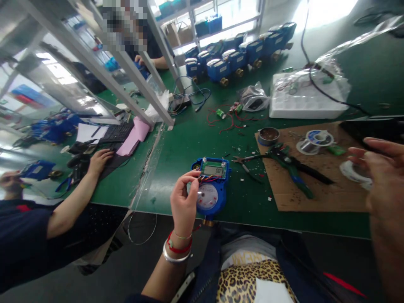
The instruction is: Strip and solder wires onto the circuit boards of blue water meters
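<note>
A blue water meter with an uncovered circuit board and a small LCD display lies at the table's front edge. Its round dial faces up, and a brass fitting sticks out toward me. Over its left side my left hand is closed, thumb and forefinger pinching a thin wire by the board. Red and dark wires run across the meter below the display. Far to the right, my right hand is partly cut off by the frame and blurred. Its fingers look apart, beside a white roll.
Cutters and green-handled pliers lie by a cardboard sheet with a solder spool and round tin. Behind are a white foam tray, battery packs and several blue meters. A co-worker's arm is at left.
</note>
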`<state>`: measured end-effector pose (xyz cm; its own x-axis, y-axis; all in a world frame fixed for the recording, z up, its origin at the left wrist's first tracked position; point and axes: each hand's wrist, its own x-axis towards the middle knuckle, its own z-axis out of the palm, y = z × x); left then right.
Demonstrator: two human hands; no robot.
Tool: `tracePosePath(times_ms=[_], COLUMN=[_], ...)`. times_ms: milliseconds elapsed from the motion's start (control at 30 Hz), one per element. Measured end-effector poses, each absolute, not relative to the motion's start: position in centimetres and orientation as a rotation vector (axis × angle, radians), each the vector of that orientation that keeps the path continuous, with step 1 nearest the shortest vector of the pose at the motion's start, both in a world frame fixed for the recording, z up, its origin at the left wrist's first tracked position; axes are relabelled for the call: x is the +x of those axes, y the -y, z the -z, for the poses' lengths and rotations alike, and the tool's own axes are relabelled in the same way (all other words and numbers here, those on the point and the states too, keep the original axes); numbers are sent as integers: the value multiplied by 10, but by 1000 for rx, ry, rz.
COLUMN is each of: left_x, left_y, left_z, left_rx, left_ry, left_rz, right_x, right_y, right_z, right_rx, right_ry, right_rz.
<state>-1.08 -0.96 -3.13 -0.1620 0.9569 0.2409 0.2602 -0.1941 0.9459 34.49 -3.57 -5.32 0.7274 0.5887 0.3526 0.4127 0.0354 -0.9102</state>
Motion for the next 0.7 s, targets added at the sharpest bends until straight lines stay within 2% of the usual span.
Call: tracePosePath(times_ms=[133, 267, 700], left_x=[-9, -7, 1], left_y=[9, 8, 11], left_z=[32, 31, 28], left_rx=[1485, 1517, 1591], left_ry=[-1516, -1587, -1737], left_rz=[-1356, -1351, -1296], right_x=[437, 492, 520], right_y=[35, 35, -8], right_z=[73, 74, 82], right_rx=[-1359, -1403, -1630], right_ry=[328, 220, 440], right_rz=[-358, -367, -297])
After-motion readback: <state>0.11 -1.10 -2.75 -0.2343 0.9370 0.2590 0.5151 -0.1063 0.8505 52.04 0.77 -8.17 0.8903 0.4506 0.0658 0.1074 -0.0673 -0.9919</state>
